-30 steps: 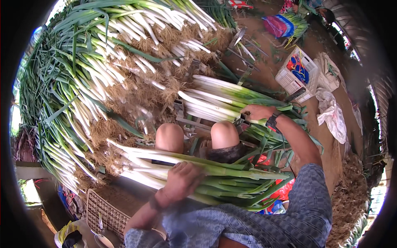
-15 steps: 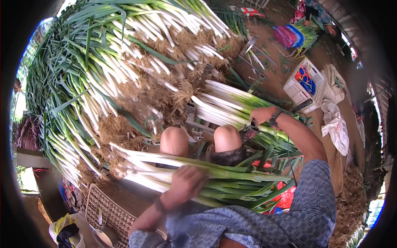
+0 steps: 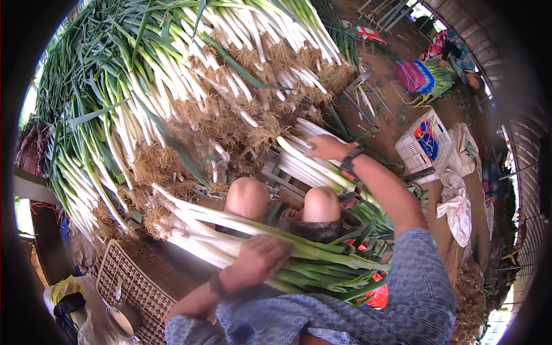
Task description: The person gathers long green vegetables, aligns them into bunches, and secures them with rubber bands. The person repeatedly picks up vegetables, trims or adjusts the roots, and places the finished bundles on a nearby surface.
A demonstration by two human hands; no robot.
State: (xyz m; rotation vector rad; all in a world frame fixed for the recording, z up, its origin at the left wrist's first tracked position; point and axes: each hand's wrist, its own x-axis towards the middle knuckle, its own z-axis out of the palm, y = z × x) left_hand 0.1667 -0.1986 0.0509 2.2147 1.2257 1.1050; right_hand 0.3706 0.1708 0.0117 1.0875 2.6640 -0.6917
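Note:
A bundle of long green onions (image 3: 198, 241) lies across my lap, roots toward the left and green leaves toward the right. My left hand (image 3: 260, 259) is closed over its stalks, slightly blurred. Beyond my right knee lies a second row of green onions (image 3: 305, 171), their white ends pointing left and without visible root tufts. On top of these stalks rests my right hand (image 3: 329, 148), fingers stretched toward the white ends. A dark band circles each wrist.
A large heap of rooted green onions (image 3: 167, 80) fills the far left. A woven plastic basket (image 3: 135, 287) and a pan (image 3: 122, 319) sit near left. To the right stand a white crate (image 3: 443, 135) and pale sacks (image 3: 457, 201). Another person (image 3: 460, 49) is far right.
My right hand has moved left along the second row, from near the green part onto the white stalks. My left hand stays on the lap bundle. The view has shifted slightly.

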